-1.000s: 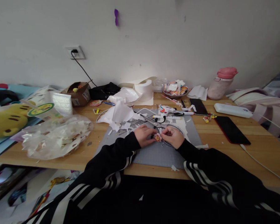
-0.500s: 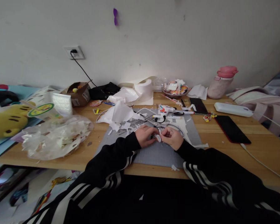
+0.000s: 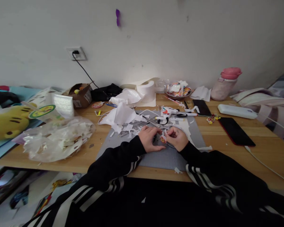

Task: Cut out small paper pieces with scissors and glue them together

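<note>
While the person's left hand (image 3: 149, 138) and right hand (image 3: 178, 138) are meeting over the grey cutting mat (image 3: 153, 154), both are pinching a small, colourful sticker-like piece (image 3: 163, 139) between their fingertips, so neither hand is free. The piece is sitting at the centre of the mat, held just above its surface, and it is too small to tell whether a backing is being peeled from it.

A judgement of the risks: the piece is being gripped only by the fingertips, so a slip could be dropping it among the white paper scraps (image 3: 129, 127) lying at ten o'clock from the hands, where it would be hard to pick out. Pulling unevenly from both sides could be tearing or creasing it. The metal scissors (image 3: 152, 121) are lying just beyond the hands at twelve o'clock, and the white hot-glue gun (image 3: 169, 111) is resting a little farther at one o'clock; a knuckle drifting forward could be meeting a blade or a nozzle. Whether the gun is hot cannot be told.

The black sleeves with white stripes (image 3: 123, 157) are dragging over the mat's near edge at six o'clock and could be sweeping loose scraps off the wooden table (image 3: 262, 151). The black phone (image 3: 236, 131) at three o'clock is lying well apart from the hands.
</note>
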`<state>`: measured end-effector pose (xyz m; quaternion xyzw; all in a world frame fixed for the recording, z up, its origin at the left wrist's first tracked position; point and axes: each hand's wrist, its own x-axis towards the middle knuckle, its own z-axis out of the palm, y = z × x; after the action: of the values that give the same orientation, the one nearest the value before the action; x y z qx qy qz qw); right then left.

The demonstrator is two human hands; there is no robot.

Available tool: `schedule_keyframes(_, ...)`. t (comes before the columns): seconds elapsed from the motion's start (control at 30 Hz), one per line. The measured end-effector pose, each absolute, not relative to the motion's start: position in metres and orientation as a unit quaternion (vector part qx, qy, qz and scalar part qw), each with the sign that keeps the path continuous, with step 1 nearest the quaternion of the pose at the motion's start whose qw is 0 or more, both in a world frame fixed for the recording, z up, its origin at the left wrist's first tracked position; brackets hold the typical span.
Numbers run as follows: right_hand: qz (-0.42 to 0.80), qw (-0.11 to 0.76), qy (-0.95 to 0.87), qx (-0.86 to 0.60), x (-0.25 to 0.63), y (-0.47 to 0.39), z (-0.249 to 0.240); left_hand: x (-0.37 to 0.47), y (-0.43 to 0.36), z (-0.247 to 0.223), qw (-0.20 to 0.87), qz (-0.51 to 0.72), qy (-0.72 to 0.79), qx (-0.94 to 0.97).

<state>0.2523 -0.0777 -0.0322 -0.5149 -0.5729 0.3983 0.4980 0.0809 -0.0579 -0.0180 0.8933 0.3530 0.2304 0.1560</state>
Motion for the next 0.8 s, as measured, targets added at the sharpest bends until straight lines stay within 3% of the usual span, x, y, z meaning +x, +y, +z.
schedule_keyframes(0.3, 0.412, 0.488, -0.568, -0.519, 0.255, -0.077, -0.032, 0.089, -0.052, -0.032, 0.388, 0.310, 0.321, 0.806)
schedule_keyframes(0.57, 0.467, 0.460, -0.541, -0.526, 0.265, -0.072, -0.025, 0.077, -0.042, -0.025, 0.289, 0.359, 0.343, 0.818)
schedule_keyframes(0.8, 0.395, 0.299, -0.728, -0.474, 0.266, -0.081, -0.033, 0.075, -0.042, -0.031, 0.259, 0.454, 0.328, 0.787)
